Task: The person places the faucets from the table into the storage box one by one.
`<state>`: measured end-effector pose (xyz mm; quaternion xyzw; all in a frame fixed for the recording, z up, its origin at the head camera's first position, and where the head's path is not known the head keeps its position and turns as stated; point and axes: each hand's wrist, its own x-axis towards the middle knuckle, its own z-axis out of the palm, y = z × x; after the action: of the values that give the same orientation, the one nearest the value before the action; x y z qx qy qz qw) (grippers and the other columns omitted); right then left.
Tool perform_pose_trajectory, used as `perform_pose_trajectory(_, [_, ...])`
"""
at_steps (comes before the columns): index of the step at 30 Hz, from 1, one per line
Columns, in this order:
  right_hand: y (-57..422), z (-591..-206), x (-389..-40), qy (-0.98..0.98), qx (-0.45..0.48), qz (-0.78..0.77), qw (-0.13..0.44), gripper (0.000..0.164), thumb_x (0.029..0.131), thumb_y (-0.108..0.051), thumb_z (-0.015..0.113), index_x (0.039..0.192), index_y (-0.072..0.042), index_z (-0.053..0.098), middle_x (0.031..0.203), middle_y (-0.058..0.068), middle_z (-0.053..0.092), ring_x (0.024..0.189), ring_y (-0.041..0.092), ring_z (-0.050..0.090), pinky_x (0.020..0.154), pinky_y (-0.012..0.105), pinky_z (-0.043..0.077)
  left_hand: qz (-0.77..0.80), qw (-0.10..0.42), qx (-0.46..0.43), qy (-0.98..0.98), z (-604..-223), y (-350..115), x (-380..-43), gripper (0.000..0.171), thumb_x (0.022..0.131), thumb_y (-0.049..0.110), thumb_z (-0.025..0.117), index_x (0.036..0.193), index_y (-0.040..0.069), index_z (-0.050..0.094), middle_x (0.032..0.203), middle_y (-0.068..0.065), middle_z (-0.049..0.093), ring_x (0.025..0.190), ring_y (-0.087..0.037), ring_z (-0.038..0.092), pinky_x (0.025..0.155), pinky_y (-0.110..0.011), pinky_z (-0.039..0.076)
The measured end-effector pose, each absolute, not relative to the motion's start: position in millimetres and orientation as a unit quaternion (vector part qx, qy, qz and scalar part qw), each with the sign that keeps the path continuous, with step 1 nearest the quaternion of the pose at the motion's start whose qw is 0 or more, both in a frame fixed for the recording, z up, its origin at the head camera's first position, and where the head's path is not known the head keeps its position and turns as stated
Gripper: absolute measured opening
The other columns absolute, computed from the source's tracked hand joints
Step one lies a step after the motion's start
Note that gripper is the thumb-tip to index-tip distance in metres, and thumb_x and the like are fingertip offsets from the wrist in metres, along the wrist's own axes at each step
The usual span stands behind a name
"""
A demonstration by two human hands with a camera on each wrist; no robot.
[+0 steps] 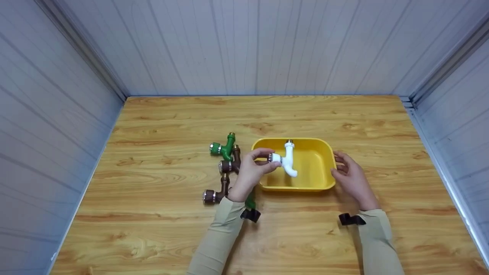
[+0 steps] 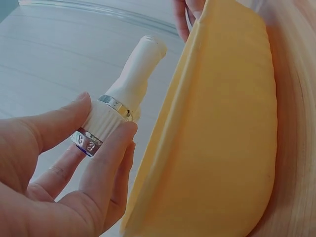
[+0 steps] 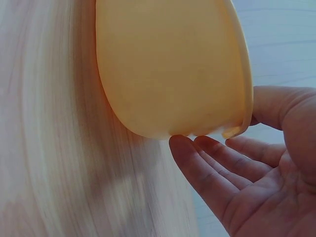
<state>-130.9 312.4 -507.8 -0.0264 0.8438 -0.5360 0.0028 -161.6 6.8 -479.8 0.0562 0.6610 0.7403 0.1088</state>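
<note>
My left hand (image 1: 252, 172) pinches a white faucet (image 1: 289, 158) by its ribbed handle between thumb and fingertips, over the left part of a yellow plastic basin (image 1: 298, 188). The faucet's curved spout points toward me and its brass threaded end points away. In the left wrist view, the white faucet (image 2: 133, 74) is above the rim level of the basin (image 2: 222, 118). My right hand (image 1: 351, 177) holds the basin's right end, thumb at the rim and fingertips against the outer wall (image 3: 173, 69). No other faucet shows inside the basin.
Left of the basin lie a green faucet (image 1: 228, 147) and two brown faucets (image 1: 235, 162) (image 1: 221, 191), partly overlapped by my left hand. Another green piece (image 1: 250, 200) shows beneath my left wrist. Pale panel walls (image 1: 256, 46) enclose the wooden table (image 1: 160, 229) at the back and sides.
</note>
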Motion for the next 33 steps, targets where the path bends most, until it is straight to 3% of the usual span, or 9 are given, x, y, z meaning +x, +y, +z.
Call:
perform_pose_trajectory(9, [312, -504, -130, 0.842, -0.024, -0.539, 0.011, 0.056, 0.093, 0.002, 0.057, 0.143, 0.009, 0.031, 0.132, 0.029, 0.046, 0.113, 0.041, 0.053, 0.087, 0.011, 0.044, 0.723, 0.102, 0.056, 0.681, -486, 12, -164, 0.041, 0.076, 0.003, 0.080, 0.113, -0.005, 0.064, 0.103, -0.013, 0.063, 0.085, -0.025, 0.065, 0.075, -0.032, 0.057])
perform_pose_trajectory(20, [311, -507, -131, 0.839, -0.028, -0.543, -0.004, 0.053, 0.091, 0.007, 0.056, 0.139, 0.011, 0.036, 0.129, 0.029, 0.048, 0.110, 0.041, 0.054, 0.085, 0.010, 0.045, 0.719, 0.102, 0.056, 0.685, -487, 24, -167, 0.039, 0.076, 0.001, 0.079, 0.112, -0.006, 0.065, 0.103, -0.015, 0.061, 0.086, -0.027, 0.064, 0.074, -0.029, 0.057])
perform_pose_trajectory(33, [310, -506, -130, 0.835, -0.027, -0.550, -0.003, 0.052, 0.090, 0.009, 0.056, 0.139, 0.011, 0.036, 0.129, 0.029, 0.048, 0.112, 0.041, 0.053, 0.086, 0.011, 0.045, 0.699, 0.101, 0.035, 0.707, -491, 41, -169, 0.036, 0.074, 0.002, 0.081, 0.107, -0.003, 0.067, 0.097, -0.009, 0.062, 0.086, -0.024, 0.062, 0.071, -0.027, 0.056])
